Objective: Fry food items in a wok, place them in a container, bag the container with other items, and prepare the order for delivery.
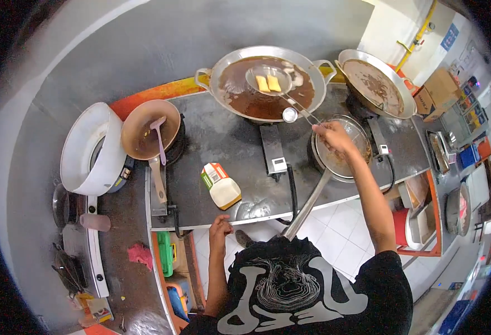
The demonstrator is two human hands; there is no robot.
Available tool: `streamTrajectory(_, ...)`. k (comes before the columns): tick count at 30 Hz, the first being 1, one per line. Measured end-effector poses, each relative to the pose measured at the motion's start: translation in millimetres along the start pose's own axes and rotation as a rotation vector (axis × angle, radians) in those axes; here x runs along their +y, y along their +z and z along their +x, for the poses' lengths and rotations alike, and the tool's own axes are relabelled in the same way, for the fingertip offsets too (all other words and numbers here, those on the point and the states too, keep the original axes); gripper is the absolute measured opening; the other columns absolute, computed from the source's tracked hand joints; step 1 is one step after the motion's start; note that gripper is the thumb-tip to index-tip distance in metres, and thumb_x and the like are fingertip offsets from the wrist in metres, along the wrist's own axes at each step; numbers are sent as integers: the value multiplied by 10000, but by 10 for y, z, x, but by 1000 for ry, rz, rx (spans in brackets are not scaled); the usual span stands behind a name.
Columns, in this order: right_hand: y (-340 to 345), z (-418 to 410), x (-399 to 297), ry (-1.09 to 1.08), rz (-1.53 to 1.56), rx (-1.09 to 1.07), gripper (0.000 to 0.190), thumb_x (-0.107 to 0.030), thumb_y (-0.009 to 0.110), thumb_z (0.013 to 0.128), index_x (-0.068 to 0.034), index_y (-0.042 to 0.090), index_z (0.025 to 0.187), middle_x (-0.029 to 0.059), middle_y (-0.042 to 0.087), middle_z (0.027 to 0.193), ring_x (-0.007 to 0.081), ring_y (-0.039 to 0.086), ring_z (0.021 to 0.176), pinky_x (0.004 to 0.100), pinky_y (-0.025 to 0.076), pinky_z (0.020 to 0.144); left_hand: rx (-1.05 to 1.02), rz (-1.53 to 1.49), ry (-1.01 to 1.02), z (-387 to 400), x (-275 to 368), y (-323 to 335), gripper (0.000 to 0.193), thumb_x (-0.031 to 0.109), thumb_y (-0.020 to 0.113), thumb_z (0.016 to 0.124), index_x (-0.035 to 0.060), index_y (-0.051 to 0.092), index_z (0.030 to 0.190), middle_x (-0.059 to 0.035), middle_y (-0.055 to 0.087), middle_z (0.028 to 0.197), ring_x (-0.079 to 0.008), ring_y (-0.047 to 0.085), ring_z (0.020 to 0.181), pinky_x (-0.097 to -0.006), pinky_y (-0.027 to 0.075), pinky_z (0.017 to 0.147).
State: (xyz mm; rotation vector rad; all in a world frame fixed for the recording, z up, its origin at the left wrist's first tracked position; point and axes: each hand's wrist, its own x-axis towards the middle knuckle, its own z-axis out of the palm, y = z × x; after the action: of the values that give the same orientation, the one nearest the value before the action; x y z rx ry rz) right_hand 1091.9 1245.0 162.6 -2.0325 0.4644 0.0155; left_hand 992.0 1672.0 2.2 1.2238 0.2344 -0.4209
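Observation:
My right hand [333, 136] grips the wire handle of a skimmer [289, 78], reaching over from the right. Two yellow rectangular food pieces [267, 83] lie in the skimmer's round bowl. Beneath it is a large two-handled wok [218, 69] of brown oil, with pale foam at the oil's right side; I cannot tell whether the bowl touches the oil. A small round metal piece [290, 115] shows at the wok's front rim. My left hand [221, 231] holds nothing, fingers loosely bent, by the counter's front edge. Just beyond it sits a printed paper food box [221, 186].
Under my right forearm, a long-handled strainer [323, 178] rests over a pan, its handle jutting past the counter edge. Another oil-filled wok [371, 86] stands at right. At left are a frying pan [132, 140] with a pink spatula [159, 138] and a white ring-shaped tub [111, 167].

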Motion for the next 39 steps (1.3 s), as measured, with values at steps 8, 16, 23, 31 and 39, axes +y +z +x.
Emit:
streamTrajectory(8, -474, -166, -950, -94, 15, 65, 383, -394, 601, 902, -69, 536, 709, -8, 471, 559, 88, 420, 410, 258, 312, 359, 21, 28, -36, 27, -71, -69, 264, 92, 522, 849, 18, 569, 1098, 0, 540, 722, -96, 535, 671, -250, 453, 672)
streamTrajectory(16, -342, 63, -362, 9, -81, 36, 385, -396, 599, 889, -34, 611, 758, 15, 505, 564, 108, 468, 447, 273, 364, 399, -15, 134, 18, 106, -22, -39, 243, 113, 538, 835, 40, 584, 1062, -10, 518, 731, -122, 522, 672, -260, 442, 672)
streamTrajectory(23, -214, 123, -38, 148, -89, 3, 357, -394, 641, 869, -52, 627, 769, 17, 520, 598, 99, 441, 444, 269, 336, 376, 13, 114, -17, 171, -17, -132, 202, 130, 538, 853, 61, 593, 1035, -10, 529, 727, -112, 530, 674, -250, 447, 668)
streamTrajectory(31, -562, 95, -729, -19, -73, 52, 366, -380, 607, 892, -48, 591, 740, -6, 468, 566, 98, 430, 447, 278, 333, 389, 167, 201, -471, 395, -178, -273, 420, 383, 487, 896, 29, 588, 1100, -74, 616, 822, -195, 632, 800, -364, 495, 745)
streamTrajectory(39, -256, 176, -638, 12, 42, 50, 345, -386, 604, 908, -109, 525, 719, -33, 452, 596, 69, 365, 442, 231, 254, 366, -260, -866, -611, 814, -1027, -446, 1063, 821, 259, 811, -83, 343, 1363, -320, 376, 1403, -417, 377, 1319, -591, 265, 1084)
